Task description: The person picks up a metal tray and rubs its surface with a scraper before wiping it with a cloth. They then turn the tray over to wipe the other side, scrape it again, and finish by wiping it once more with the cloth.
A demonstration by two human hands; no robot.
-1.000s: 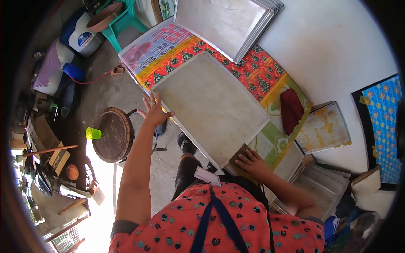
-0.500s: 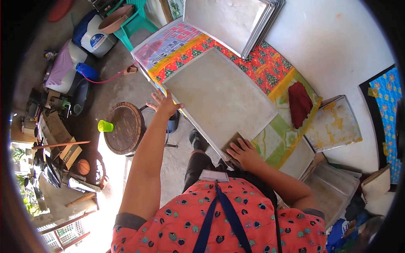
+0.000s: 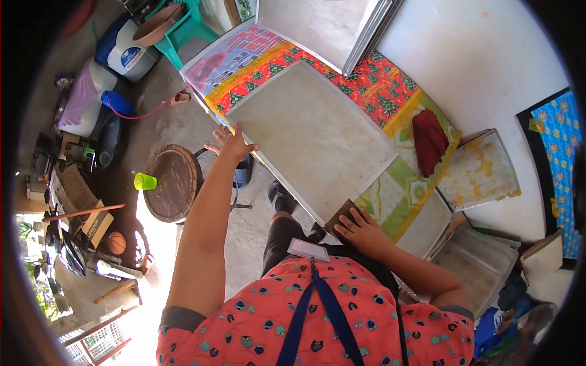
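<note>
I have the flat metal tray lying face-up on the bench, one long side running close along the bench's left edge and its near corner pointing toward my body. At that corner my right hand rests over a dark brown block, fingers slightly spread and laid over its top rather than wrapped round it. My left hand is at the tray's left edge, toward the far-left corner, fingers spread and thumb held away; I cannot tell how firmly they touch the rim. Past the tray's far side, a strip of tree-print cover separates it from the stack of trays, which would limit reach that way. Off the right short side I see a band of green patterned cover, then the maroon cloth near the bench's right end. A stained tray leans by the wall beyond. To my left, open floor lies between the bench and the round stool, where a green cup sits at the outer edge.
</note>
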